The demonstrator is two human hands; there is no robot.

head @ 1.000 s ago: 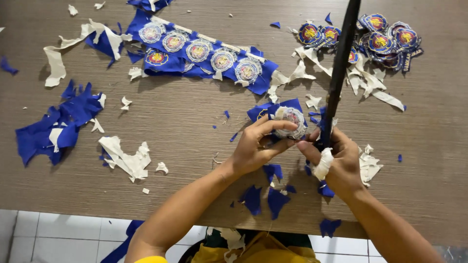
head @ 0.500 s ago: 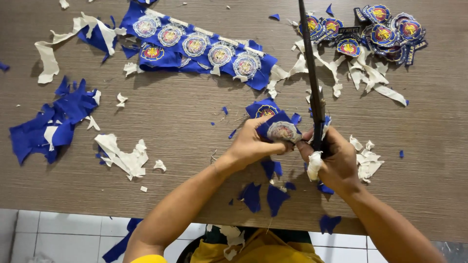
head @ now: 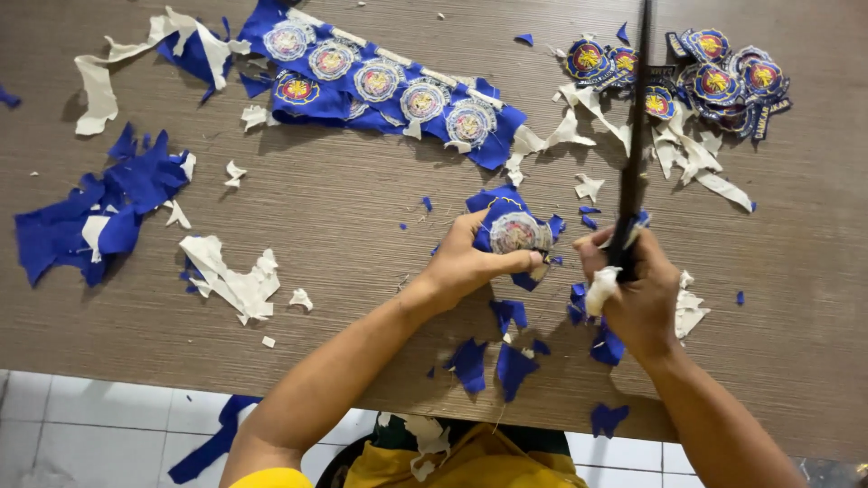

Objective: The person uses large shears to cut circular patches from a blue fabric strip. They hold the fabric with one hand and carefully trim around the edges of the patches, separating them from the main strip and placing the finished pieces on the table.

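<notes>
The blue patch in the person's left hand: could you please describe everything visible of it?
The blue patch is a ragged-edged piece of blue fabric with a round, pale embroidered emblem at its centre. The left hand pinches it from the left and below, raised over the wooden table. The right hand grips long dark scissors just to its right.

- The long dark tool (head: 633, 154) runs off the top edge, so its far end can't be seen.
- Its lower end vanishes inside the right hand (head: 637, 294).
- The left hand (head: 470, 258) covers the near edge of the blue patch (head: 514, 230).
- The patch's round emblem is too small to make out.
- The person's body is cut off at the bottom edge.
</notes>
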